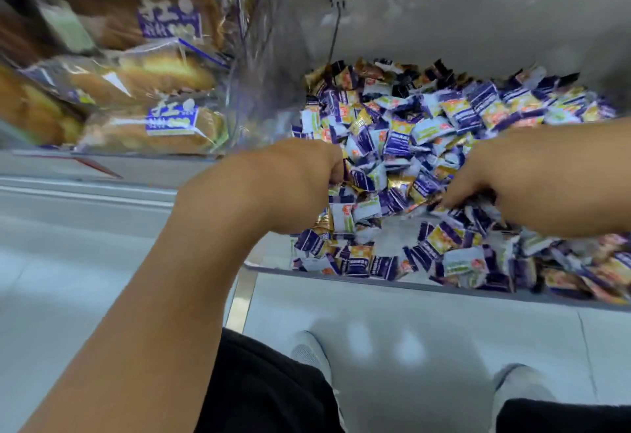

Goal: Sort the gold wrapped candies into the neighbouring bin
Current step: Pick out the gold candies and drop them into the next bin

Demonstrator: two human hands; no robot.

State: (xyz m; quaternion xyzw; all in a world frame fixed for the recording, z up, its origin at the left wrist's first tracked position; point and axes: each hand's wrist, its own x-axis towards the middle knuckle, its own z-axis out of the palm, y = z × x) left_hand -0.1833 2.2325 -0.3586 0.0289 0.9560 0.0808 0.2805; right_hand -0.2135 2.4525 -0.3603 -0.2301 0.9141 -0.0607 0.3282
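Note:
A clear bin (341,277) holds a heap of small wrapped candies (420,132), mostly purple and white, with gold wrapped candies (397,181) scattered among them. My left hand (290,179) is at the heap's left edge with its fingers curled down into the candies; what they hold is hidden. My right hand (532,179) reaches in from the right, and its fingertips touch the wrappers near a gold candy in the middle of the heap. Another gold candy (322,222) lies just below my left hand.
The neighbouring clear bin (218,145) on the left holds bagged bread rolls (146,132) with purple labels. A clear divider (252,56) separates the two bins. A grey shelf ledge (375,299) runs along the front. Below it are my white shoes (307,354) on a pale floor.

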